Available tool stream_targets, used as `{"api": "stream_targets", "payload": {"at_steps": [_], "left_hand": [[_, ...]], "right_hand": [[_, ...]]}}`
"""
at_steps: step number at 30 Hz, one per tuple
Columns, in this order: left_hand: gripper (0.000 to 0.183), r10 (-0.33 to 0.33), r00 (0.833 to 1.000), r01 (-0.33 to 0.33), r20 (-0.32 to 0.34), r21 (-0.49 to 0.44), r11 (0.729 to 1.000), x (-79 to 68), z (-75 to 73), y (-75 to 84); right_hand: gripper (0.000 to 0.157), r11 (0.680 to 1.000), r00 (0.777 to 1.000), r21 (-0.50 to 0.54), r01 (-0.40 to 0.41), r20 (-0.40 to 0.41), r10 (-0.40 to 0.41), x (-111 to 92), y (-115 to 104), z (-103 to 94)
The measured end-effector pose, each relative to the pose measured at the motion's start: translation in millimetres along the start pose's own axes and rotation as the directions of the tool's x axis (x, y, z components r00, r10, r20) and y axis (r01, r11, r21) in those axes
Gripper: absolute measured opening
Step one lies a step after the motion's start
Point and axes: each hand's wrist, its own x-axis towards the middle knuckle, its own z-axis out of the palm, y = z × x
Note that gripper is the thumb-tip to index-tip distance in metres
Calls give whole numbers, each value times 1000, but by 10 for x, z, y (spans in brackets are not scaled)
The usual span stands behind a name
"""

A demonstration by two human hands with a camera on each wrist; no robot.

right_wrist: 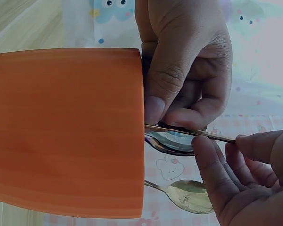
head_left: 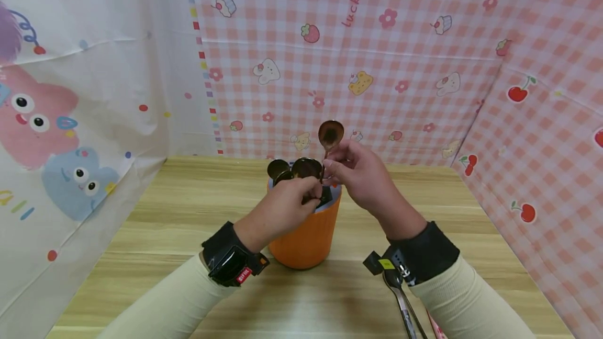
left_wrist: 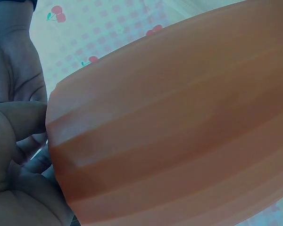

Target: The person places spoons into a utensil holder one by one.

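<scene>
In the head view, the right hand [head_left: 360,174] pinches a bronze-toned spoon [head_left: 331,132] between thumb and fingers above the orange pot [head_left: 301,239]; the left hand [head_left: 282,205] works at its mouth, beside other spoons [head_left: 303,168]; the pot stands on the wood-grain bench [head_left: 226,276]. The left wrist view shows both hands at the rim; cherry-print cloth [left_wrist: 99,42] lies behind; in the right wrist view, the left thumb and a curled finger pinch the spoon's handle just beside the rim.
</scene>
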Motion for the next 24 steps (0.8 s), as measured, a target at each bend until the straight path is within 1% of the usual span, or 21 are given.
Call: {"api": "stream_targets", "payload": {"at_steps": [3,8,12,17,20,24], "left_hand": [[8,5,1000,-5,-18,13,1000,3,4,-12],[11,1,999,0,-39,21,1000,8,7,-17],[10,-19,1000,19,-18,0,1000,17,19,-2],[6,-60,998,61,15,-8,998,31,45,11],[5,-72,997,72,31,-1,997,41,56,19],[5,-77,996,77,39,-6,997,52,69,33]], "right_hand": [[20,999,1000,-44,-21,6,21,-10,18,-6],[29,991,1000,-135,-17,-1,17,-29,56,-28],[31,989,1000,-147,-21,-3,21,-42,72,-35],[24,987,999,-154,-45,10,47,-60,92,-19],[21,978,999,-202,-45,16,49,-79,107,-28],[25,962,999,-267,-52,-9,51,-112,119,-81]]}}
